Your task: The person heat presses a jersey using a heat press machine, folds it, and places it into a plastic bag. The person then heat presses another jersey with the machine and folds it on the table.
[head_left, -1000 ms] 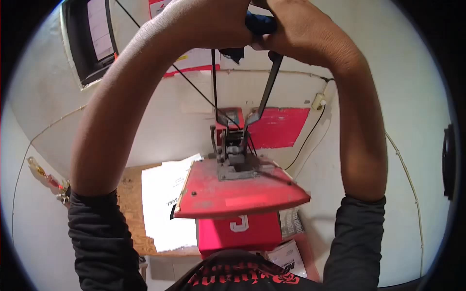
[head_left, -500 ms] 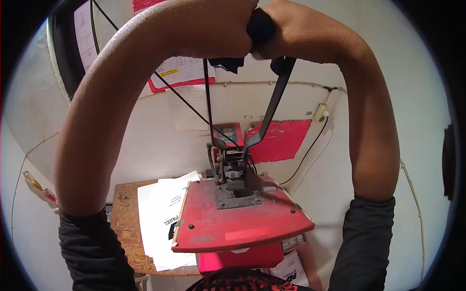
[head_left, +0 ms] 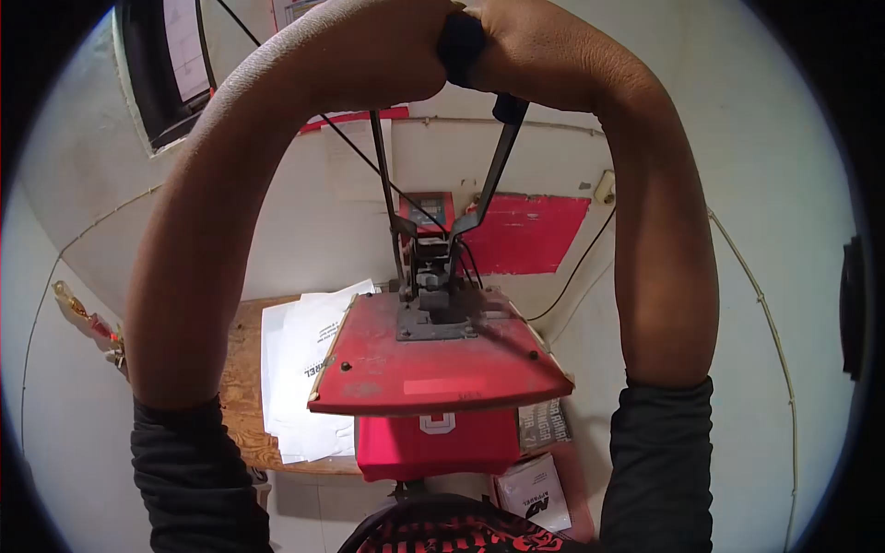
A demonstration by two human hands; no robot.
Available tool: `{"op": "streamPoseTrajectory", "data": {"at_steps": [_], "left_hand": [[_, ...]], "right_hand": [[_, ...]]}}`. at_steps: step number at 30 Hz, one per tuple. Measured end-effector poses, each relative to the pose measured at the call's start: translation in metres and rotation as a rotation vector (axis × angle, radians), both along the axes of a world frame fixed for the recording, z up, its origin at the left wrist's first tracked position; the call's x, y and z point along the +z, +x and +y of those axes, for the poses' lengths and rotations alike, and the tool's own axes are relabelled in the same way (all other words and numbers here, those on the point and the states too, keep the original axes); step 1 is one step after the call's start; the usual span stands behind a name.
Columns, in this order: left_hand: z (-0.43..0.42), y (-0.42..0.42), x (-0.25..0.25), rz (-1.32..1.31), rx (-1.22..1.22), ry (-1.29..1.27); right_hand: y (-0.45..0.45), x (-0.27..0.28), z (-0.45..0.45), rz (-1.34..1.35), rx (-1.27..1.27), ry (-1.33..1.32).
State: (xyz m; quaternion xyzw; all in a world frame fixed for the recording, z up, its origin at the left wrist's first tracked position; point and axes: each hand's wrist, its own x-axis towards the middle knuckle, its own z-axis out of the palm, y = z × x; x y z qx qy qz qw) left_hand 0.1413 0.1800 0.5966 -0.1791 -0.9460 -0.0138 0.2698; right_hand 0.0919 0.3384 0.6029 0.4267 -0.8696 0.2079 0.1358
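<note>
A heat press with a worn red upper plate (head_left: 452, 359) stands in front of me. Two black lever arms (head_left: 496, 170) rise from its hinge to a dark padded handle (head_left: 461, 51). My left hand (head_left: 415, 46) and my right hand (head_left: 544, 51) are both closed on this handle, side by side at the top of the view. Most of the fingers are hidden behind the wrists. Below the raised front edge of the plate, a red cloth (head_left: 392, 452) with a white mark lies on the lower part of the press.
White printed sheets (head_left: 304, 396) lie on a wooden table (head_left: 244, 405) at the left. Printed packages (head_left: 535, 493) sit low on the right. Behind the press are a control box (head_left: 427, 210), a red panel (head_left: 527, 235) and a wall socket (head_left: 605, 187) with a cord.
My view has tilted down, so the press sits higher and more of the red cloth and its white mark shows. Both hands keep hold of the handle.
</note>
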Motion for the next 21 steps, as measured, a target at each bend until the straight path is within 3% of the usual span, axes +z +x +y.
{"op": "streamPoseTrajectory", "data": {"at_steps": [1,8,12,14,17,21], "left_hand": [[0.002,0.001,0.001,-0.038,0.006,0.017],[0.013,0.036,-0.031,-0.056,0.015,0.07],[0.026,0.085,-0.062,-0.011,-0.021,0.055],[0.031,0.096,-0.073,-0.119,0.043,0.069],[0.038,0.124,-0.109,0.004,0.064,0.05],[0.046,0.139,-0.154,0.001,0.139,0.008]], "right_hand": [[0.008,-0.001,0.001,-0.096,-0.007,-0.033],[0.035,-0.028,0.021,0.096,-0.006,0.085],[0.059,-0.068,0.025,0.183,-0.061,0.13],[0.078,-0.088,0.032,0.214,-0.039,0.057],[0.099,-0.12,0.037,0.234,-0.042,0.052],[0.135,-0.163,0.043,0.243,-0.212,0.143]]}}
